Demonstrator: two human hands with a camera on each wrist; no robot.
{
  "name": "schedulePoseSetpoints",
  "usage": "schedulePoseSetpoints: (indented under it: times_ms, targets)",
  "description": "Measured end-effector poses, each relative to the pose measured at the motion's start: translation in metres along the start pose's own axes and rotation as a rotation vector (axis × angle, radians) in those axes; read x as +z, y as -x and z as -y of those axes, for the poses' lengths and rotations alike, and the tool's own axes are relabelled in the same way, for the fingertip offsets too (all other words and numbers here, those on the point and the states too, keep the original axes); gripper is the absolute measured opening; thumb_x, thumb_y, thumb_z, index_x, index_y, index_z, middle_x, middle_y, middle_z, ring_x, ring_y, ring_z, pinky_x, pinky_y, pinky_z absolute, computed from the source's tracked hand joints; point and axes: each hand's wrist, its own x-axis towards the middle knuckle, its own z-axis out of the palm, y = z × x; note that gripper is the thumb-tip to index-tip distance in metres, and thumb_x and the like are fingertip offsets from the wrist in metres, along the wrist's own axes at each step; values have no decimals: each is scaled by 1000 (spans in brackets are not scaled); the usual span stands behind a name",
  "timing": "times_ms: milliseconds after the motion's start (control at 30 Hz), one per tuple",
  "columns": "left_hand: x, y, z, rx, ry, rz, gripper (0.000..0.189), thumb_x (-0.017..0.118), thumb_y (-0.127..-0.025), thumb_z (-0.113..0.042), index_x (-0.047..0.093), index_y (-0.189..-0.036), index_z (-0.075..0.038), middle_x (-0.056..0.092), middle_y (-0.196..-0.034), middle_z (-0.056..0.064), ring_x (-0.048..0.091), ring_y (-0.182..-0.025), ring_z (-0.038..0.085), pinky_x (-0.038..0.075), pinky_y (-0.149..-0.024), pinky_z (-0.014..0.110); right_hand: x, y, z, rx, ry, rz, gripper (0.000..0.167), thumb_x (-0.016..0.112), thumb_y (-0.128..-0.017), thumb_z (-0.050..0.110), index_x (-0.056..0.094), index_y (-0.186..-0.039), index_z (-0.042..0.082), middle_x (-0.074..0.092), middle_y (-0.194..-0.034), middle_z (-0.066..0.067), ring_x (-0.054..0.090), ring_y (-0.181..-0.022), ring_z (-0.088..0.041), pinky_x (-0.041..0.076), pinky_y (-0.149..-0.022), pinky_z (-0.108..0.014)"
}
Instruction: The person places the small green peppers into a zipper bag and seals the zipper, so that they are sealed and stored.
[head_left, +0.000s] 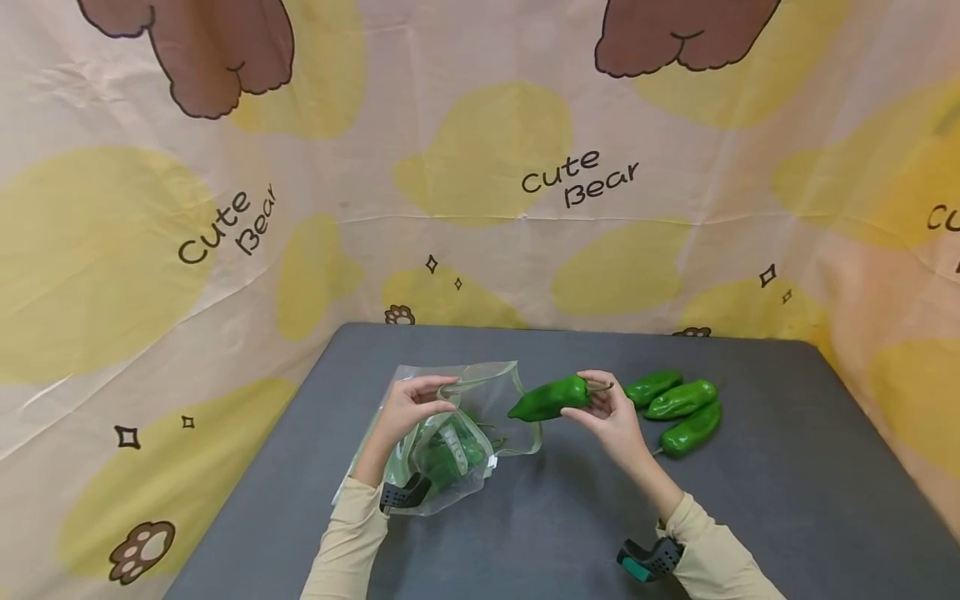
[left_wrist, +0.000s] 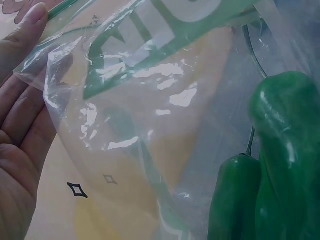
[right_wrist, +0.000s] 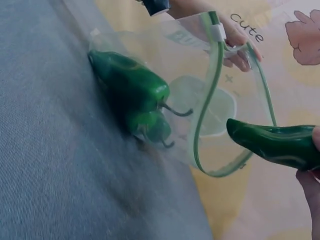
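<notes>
A clear zip bag (head_left: 442, 492) with green print and a green zip edge lies on the left of the table, its mouth spread toward the right. Green peppers (right_wrist: 130, 82) with curved stems rest inside it. My left hand (head_left: 412, 404) pinches the bag's edge at the mouth between thumb and fingers. Held by its stem end in my right hand (head_left: 611, 417), a long green pepper (head_left: 551, 398) points its tip at the opening. In the right wrist view that tip overlaps the green zip rim (right_wrist: 220, 170).
Three more green peppers (head_left: 681, 400) lie in a group on the grey table (head_left: 787, 467), just right of my right hand. Behind the table hangs a printed cloth (head_left: 480, 183). Dark straps (head_left: 405, 492) circle both wrists.
</notes>
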Motion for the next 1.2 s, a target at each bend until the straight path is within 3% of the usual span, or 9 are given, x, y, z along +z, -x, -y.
schedulePoseSetpoints:
  times_ms: [200,467,567,700,933,1067,1200]
  targets:
    - [0,0,-2,7,-3,13,32,63,-74,14,55,-105,19,57,-101,31,53,-82,51,51,-68,27,15,-1,15,20,-26,11,50,65,-71,-18,42,-115,-12,49,-103,-25,58,-88,-8,50,-72,-24]
    - [1,3,-4,-8,2,-9,33,63,-75,15,54,-106,19,56,-104,31,53,-84,50,51,-69,26,24,-3,21,-9,62,-22,47,70,-68,-14,50,-111,-11,53,-95,-19,61,-79,-15,52,-67,-30]
    - [3,4,-5,-27,-1,-19,34,63,-75,13,55,-107,18,55,-106,31,61,-86,32,51,-71,27,27,-4,21,-2,63,-28,46,72,-68,-10,53,-109,-9,56,-99,-20,61,-79,-16,52,-67,-30]
    - [5,7,-4,-9,-23,-59,33,65,-74,12,56,-106,17,56,-104,30,61,-82,6,51,-69,25,32,-5,21,8,57,-28,40,73,-68,-9,54,-103,-6,57,-106,-22,61,-81,-18,52,-67,-29]
    - [7,9,-3,57,-45,-133,30,66,-70,16,58,-99,18,58,-96,31,62,-82,11,50,-72,23,38,-6,19,25,26,-2,34,71,-68,-11,52,-96,-5,52,-114,-25,62,-82,-24,52,-69,-30]
    - [7,8,-3,76,-59,-135,30,67,-69,15,59,-98,18,59,-95,30,63,-84,17,49,-73,24,41,-5,18,25,24,8,32,70,-71,-10,51,-96,-6,49,-119,-26,61,-85,-31,52,-68,-30]
    - [8,6,-3,78,-66,-135,30,67,-69,15,59,-98,17,59,-95,29,62,-84,13,49,-74,24,43,-4,19,33,43,36,30,66,-76,-9,48,-100,-8,44,-124,-29,58,-90,-37,51,-70,-30]
